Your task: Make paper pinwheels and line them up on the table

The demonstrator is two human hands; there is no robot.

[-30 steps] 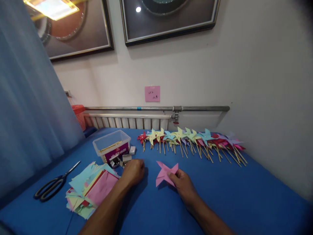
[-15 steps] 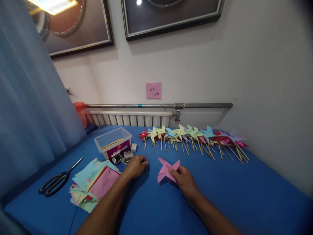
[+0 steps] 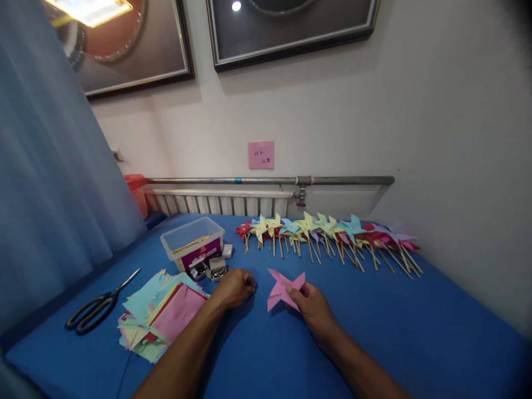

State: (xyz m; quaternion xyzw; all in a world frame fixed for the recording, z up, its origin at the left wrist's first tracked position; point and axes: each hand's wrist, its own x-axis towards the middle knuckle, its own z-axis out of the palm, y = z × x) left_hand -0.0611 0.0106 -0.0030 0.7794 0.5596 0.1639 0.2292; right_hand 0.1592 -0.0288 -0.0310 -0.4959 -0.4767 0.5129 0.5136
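A pink paper pinwheel [image 3: 281,290] with folded points is pinched at its right side by my right hand [image 3: 312,303], thumb on top. No stick shows on it. My left hand [image 3: 236,288] is closed over the blue surface, fingers curled; anything small inside is hidden. Just behind that hand stand two small open boxes: one box [image 3: 218,268] has shiny metal bits in it, and the darker box [image 3: 198,270] sits to its left. A stack of coloured paper squares [image 3: 178,313] lies left of my left forearm, partly covered by it.
A clear plastic tub [image 3: 166,244] holds thin wooden sticks, with a small white box [image 3: 227,251] beside it. Black-handled scissors [image 3: 97,308] lie at the left. Finished pinwheels [image 3: 306,223] on sticks form a long row along the back. A blue curtain [image 3: 54,166] hangs at the left.
My left hand has moved slightly right and toward me, away from the small boxes, uncovering more of the metal bits. My right hand and the pink pinwheel have stayed nearly still.
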